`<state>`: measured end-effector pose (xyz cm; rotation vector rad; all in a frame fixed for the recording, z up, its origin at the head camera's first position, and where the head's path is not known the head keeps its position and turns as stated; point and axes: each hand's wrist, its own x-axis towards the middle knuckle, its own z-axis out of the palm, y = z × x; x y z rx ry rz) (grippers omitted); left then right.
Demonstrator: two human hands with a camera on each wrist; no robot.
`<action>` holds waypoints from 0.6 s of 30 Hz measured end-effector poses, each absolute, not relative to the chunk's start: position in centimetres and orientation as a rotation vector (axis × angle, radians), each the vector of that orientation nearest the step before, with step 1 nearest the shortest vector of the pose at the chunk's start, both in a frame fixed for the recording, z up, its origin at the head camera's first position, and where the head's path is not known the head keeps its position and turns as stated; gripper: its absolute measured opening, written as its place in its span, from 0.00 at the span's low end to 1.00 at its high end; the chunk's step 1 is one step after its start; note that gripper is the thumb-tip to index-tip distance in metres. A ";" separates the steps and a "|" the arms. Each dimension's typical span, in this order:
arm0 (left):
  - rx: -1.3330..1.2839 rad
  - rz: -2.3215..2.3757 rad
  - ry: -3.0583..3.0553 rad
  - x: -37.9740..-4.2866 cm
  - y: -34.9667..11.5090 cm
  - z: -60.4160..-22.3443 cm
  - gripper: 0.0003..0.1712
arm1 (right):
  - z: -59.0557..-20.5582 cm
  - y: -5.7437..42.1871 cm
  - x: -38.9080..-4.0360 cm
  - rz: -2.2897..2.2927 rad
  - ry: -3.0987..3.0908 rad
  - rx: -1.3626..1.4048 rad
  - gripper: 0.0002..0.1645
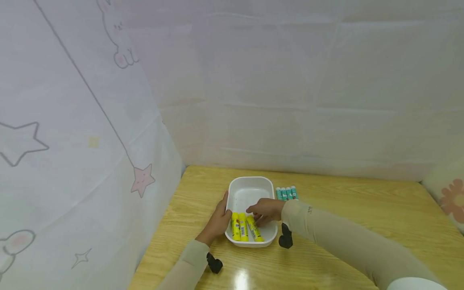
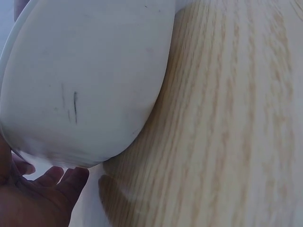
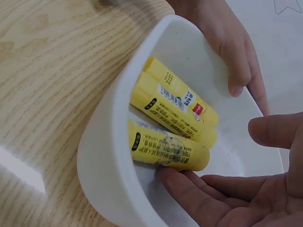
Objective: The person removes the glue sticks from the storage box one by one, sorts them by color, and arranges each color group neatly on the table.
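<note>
A white plastic tray point(image 1: 250, 244) rests on the wooden table. My left hand point(image 1: 218, 219) grips its left side, thumb over the rim and fingers along the outer wall. Three yellow glue sticks lie in the near end of the tray. Two of them are side by side: the left glue stick point(image 1: 235, 227) and the middle glue stick point(image 3: 173, 111). The right glue stick point(image 3: 168, 149) lies at a slant, a little apart. Inside the tray, my right hand point(image 1: 268, 209) has extended fingers right at this glue stick's side, with the thumb held away from it.
Several teal-labelled tubes point(image 1: 284, 194) with white caps stand in a row right of the tray, partly hidden by my right sleeve. Wooden tabletop point(image 1: 362, 217) stretches to the right. A pale printed cloth point(image 1: 261, 88) hangs behind and at the left.
</note>
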<state>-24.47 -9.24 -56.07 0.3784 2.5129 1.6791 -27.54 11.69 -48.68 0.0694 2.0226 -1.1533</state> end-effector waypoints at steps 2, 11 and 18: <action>0.362 1.669 2.515 -24.4 -9.2 -56.0 0.40 | -49.1 11.7 -27.6 -1.152 2.025 0.068 0.30; 0.344 1.650 2.528 -24.4 -9.0 -55.9 0.40 | -49.5 11.6 -27.1 -1.175 2.067 0.052 0.21; 0.331 1.661 2.524 -24.1 -8.8 -55.4 0.40 | -48.5 11.6 -26.1 -1.086 2.173 -0.048 0.14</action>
